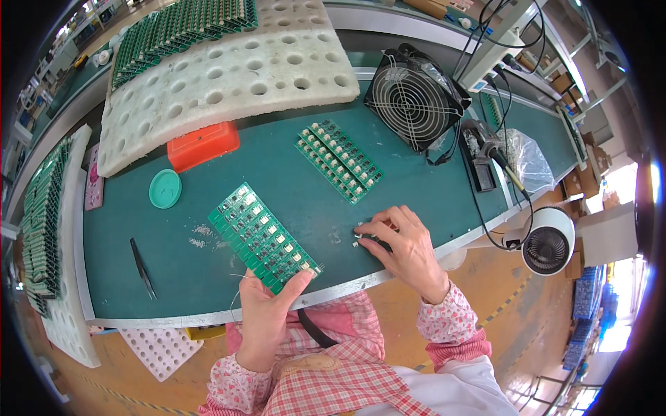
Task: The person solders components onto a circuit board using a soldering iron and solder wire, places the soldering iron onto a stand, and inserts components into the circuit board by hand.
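Observation:
My left hand [267, 308] grips the lower end of a green circuit board panel [258, 232], thumb on top, holding it tilted above the green bench. White connectors and dark parts line the panel in rows. A thin wire [234, 305] hangs beside the left fingers. To the right, my right hand [408, 253] is closed in a pinch just over the bench, apart from the panel. Small pale bits show at its fingertips; whether they are held or lie on the bench, I cannot tell. Two more board panels [340, 161] lie side by side beyond the hands.
Tweezers [143, 269], a green lid [165, 188] and a red box [202, 147] are on the left. A white foam slab [229, 73] bears many boards. Right of it stand a black fan [413, 97], a soldering iron [510, 166] with its cable and a white round fan [548, 243].

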Demonstrator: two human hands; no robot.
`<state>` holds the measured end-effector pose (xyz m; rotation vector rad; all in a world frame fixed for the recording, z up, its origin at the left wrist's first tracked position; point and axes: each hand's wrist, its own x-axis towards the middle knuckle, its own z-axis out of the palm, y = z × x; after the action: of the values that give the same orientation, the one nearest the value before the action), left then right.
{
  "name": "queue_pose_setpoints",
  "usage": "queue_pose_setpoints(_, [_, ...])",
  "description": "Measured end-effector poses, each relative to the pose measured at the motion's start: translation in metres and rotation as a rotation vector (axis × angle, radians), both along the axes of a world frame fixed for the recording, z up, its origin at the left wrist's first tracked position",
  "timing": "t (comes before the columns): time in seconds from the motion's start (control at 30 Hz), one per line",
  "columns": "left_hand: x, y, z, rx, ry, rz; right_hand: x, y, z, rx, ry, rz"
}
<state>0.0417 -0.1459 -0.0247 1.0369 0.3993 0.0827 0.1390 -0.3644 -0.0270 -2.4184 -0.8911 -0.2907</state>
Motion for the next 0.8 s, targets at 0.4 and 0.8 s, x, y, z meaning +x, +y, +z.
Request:
queue_pose_setpoints(0.4, [0.001,0.004,-0.006,-0.065,-0.004,-0.064,-0.007,0.015,0.01,0.541,0.733,-0.11])
queue_pose_setpoints(0.8, [0.001,0.004,-0.002,-0.053,0.002,-0.082,-0.009,0.03,0.004,0.811,1.25,-0.133])
